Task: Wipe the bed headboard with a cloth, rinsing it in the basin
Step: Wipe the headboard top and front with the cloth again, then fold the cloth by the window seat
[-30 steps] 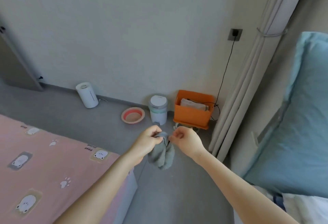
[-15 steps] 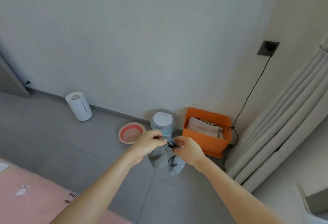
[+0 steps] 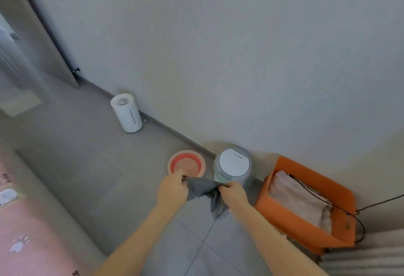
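A grey cloth (image 3: 202, 189) is stretched between my two hands above the floor. My left hand (image 3: 171, 190) pinches its left end and my right hand (image 3: 234, 194) grips its right end, where a bunched tail hangs down. Just beyond my left hand, a round pink basin (image 3: 202, 162) with a red inner ring sits on the grey floor near the wall. The headboard is out of view.
A grey bin with a white lid (image 3: 234, 164) stands right of the basin. An orange crate (image 3: 306, 225) holding folded fabric and a black cable sits further right. A white cylindrical humidifier (image 3: 127, 112) stands by the wall. Pink bedding (image 3: 24, 236) fills the lower left.
My view has swung left and down, away from the pillow and curtain. The basin and bin now lie nearer. My hands have pulled the cloth out flatter between them.
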`<control>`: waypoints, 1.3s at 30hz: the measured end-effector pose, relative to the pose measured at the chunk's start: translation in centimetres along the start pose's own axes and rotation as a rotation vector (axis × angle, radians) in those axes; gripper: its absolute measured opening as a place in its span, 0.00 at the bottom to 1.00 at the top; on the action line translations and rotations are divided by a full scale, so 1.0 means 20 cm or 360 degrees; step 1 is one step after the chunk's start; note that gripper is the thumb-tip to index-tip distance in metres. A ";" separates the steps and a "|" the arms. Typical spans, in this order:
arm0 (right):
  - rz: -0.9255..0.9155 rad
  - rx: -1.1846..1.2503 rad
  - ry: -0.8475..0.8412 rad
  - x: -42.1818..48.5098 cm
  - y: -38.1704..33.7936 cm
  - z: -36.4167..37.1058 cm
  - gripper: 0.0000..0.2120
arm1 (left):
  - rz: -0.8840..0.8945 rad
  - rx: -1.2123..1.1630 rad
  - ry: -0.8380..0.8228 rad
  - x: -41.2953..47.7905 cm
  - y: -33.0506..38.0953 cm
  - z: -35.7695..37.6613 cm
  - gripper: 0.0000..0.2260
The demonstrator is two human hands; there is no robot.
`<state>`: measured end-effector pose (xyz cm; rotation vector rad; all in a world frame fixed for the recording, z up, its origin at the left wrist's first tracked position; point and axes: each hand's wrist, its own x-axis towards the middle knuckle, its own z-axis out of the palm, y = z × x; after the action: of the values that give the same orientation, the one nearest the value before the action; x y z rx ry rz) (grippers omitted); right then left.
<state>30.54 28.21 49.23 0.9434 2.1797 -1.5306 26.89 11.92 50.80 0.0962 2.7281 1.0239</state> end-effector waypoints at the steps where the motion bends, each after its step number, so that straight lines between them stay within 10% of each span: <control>1: 0.0170 0.0354 -0.0103 0.10 -0.03 0.05 0.07 | -0.0042 -0.0059 -0.0001 0.08 -0.03 0.05 0.09; 7: 0.0600 0.1257 -0.0504 0.63 -0.07 0.36 0.11 | -0.0277 -0.0465 -0.0411 0.44 -0.21 0.37 0.13; 24: 0.0296 -0.0552 -0.0151 2.54 0.72 1.27 0.05 | -0.1123 -0.0926 -0.0233 1.82 -1.72 1.12 0.12; 39: 0.0118 -0.1569 0.0185 3.64 1.03 1.47 0.15 | -0.1096 -0.0883 -0.0279 2.30 -2.40 1.63 0.10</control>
<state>-12.27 29.78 -19.64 0.7333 2.4767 -0.2317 -9.39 3.04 -13.25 -0.7430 1.9716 1.3850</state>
